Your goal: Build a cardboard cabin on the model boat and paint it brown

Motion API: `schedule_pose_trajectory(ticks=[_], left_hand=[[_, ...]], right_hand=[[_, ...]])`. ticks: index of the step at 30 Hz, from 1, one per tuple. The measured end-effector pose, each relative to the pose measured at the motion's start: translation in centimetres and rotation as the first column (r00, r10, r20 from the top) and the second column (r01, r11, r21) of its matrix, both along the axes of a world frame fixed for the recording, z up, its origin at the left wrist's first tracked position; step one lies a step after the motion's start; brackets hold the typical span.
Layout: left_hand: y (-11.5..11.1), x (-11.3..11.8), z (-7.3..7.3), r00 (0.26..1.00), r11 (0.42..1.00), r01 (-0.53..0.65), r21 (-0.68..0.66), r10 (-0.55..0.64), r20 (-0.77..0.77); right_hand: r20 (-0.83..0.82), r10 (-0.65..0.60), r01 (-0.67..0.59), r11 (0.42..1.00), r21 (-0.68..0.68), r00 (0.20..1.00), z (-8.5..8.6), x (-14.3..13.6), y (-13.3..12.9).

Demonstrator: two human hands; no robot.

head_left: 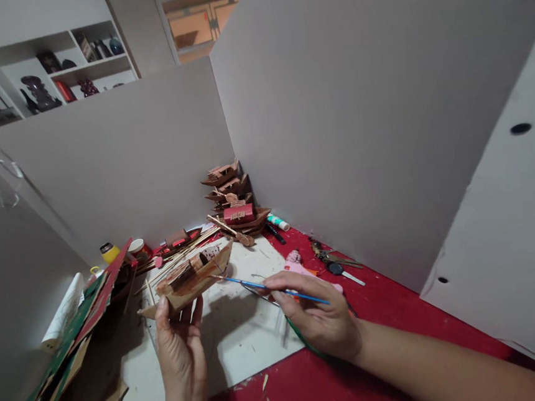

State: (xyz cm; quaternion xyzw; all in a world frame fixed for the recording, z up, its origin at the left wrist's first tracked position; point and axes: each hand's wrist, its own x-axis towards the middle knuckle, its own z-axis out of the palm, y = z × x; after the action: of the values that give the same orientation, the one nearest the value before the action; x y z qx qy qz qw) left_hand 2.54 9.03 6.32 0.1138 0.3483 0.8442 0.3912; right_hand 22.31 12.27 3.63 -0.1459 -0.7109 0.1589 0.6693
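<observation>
A small cardboard model boat (204,279) with a pointed bow and a curved brown cover is held up above the table. My left hand (179,339) grips it from below near its left end, thumb on the near side. In my right hand (317,311) is a thin blue paintbrush (256,284), pinched between thumb and fingers. The brush tip is at the near side of the hull; whether it touches cannot be told. Part of the hull near my left hand is paler than the brown-stained side above it.
Finished-looking model boats (238,215) are stacked in the far corner. Cardboard sheets (78,342) lean at the left, beside a yellow jar (110,253). A white board (243,346) lies on the red tabletop (378,347). Scissors (344,272) lie at right, near grey partitions (345,125).
</observation>
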Motion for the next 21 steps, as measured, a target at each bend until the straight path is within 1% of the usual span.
schedule_pose_trajectory(ticks=[3, 5, 10, 13, 17, 21], left_hand=[[-0.1, -0.2, 0.1, 1.000, 1.000, -0.015, 0.013, 0.015, 0.021], [-0.1, -0.2, 0.2, 0.999, 1.000, -0.020, 0.014, 0.020, 0.027], [-0.1, -0.1, 0.5, 1.000, 1.000, -0.014, 0.001, 0.014, 0.021], [-0.2, 0.0, 0.3, 1.000, 1.000, -0.012, -0.011, 0.012, 0.024], [-0.2, 0.3, -0.2, 1.000, 1.000, 0.014, -0.013, -0.014, 0.019], [-0.1, 0.7, -0.6, 0.998, 0.998, 0.058, -0.003, -0.058, -0.012]], right_hand=[[-0.021, -0.017, 0.015, 0.996, -0.086, 1.000, -0.5, 0.4, 0.3], [-0.037, -0.027, 0.023, 0.992, -0.121, 0.999, -0.8, 0.6, 0.4], [-0.059, -0.029, 0.020, 0.988, -0.154, 0.998, -1.1, 0.6, 0.3], [-0.033, -0.016, 0.012, 0.994, -0.107, 0.999, -0.7, 0.5, 0.1], [0.025, 0.029, -0.029, 0.999, 0.014, 0.999, 0.1, 0.2, -0.3], [0.027, 0.060, -0.061, 0.996, 0.057, 0.998, 0.5, -0.4, -0.5]])
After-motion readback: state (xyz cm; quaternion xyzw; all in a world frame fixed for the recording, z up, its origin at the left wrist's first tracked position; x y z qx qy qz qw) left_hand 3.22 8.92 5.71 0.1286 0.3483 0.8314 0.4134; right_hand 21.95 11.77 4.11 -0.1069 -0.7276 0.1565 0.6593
